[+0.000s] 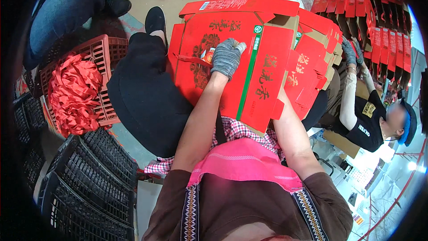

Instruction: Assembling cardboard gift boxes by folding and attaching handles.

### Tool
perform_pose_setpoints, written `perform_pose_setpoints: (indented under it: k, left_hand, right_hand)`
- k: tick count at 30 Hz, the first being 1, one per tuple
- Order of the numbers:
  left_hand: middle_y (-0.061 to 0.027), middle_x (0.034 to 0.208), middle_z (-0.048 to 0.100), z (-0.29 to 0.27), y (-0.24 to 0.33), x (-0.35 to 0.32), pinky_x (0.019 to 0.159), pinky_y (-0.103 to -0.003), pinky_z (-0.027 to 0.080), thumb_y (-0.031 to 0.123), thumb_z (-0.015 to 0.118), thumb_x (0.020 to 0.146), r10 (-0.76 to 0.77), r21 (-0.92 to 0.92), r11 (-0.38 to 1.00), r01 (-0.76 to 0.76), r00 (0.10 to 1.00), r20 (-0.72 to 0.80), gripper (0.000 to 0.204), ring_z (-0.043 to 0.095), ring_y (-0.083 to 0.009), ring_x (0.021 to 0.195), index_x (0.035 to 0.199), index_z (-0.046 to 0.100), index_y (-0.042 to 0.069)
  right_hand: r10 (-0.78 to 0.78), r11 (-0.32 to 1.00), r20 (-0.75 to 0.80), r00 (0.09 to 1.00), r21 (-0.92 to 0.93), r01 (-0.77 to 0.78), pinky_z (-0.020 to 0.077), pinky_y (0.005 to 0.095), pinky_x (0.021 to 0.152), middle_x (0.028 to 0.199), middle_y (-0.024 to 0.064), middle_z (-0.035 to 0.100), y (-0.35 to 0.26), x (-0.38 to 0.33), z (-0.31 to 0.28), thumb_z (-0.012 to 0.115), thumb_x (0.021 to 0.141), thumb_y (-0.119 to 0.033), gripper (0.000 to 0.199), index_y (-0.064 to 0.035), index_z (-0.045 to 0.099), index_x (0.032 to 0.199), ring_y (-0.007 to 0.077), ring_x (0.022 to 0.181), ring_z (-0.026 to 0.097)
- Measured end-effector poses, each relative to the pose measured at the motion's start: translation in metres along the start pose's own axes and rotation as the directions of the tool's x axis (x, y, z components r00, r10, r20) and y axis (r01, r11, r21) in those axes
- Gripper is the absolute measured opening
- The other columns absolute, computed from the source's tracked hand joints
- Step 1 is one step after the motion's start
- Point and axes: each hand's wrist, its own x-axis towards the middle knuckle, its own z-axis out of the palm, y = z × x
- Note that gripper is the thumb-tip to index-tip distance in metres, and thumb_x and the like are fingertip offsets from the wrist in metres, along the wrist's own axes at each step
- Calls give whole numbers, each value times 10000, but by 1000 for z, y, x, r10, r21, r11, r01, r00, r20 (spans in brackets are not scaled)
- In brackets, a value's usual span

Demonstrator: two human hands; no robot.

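A flat red cardboard box blank (236, 89) with a green stripe lies across my lap. My left hand (228, 58), in a grey knit glove, is closed over its printed face. A short red ribbon (192, 60) sticks out from the left side of that fist, beside a small orange-and-white patch. My right forearm (292, 129) passes beneath the blank's right edge; the hand itself is hidden under the cardboard. More red box blanks (307, 67) are stacked just right of the one on my lap.
At left, a red plastic crate (107, 58) holds a heap of red ribbons (76, 91). Black plastic crates (96, 183) stand at lower left. On the right, a gloved co-worker (363, 120) handles cardboard beside rows of red boxes (392, 47). Another person's leg (62, 18) shows at upper left.
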Motion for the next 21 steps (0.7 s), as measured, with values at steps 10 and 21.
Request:
perform_pose_setpoints:
  k: [10,21]
  left_hand:
    - [19,490,392,-3,-5,-13,302,-245,299,213,613,772,-160,-259,958,126,980,-115,236,364,-86,331,614,512,68]
    - [-7,515,434,0,1,-23,420,-284,343,176,593,787,-23,-17,1000,21,992,-121,256,366,-93,427,597,488,42]
  right_hand:
    - [24,999,27,999,37,-25,413,399,865,1142,118,503,-2,2,2,430,837,-468,555,-43,407,1194,252,1016,501]
    - [28,997,54,998,67,-32,415,400,863,1141,120,504,0,-2,8,431,839,-462,552,-41,406,1195,252,1014,504]
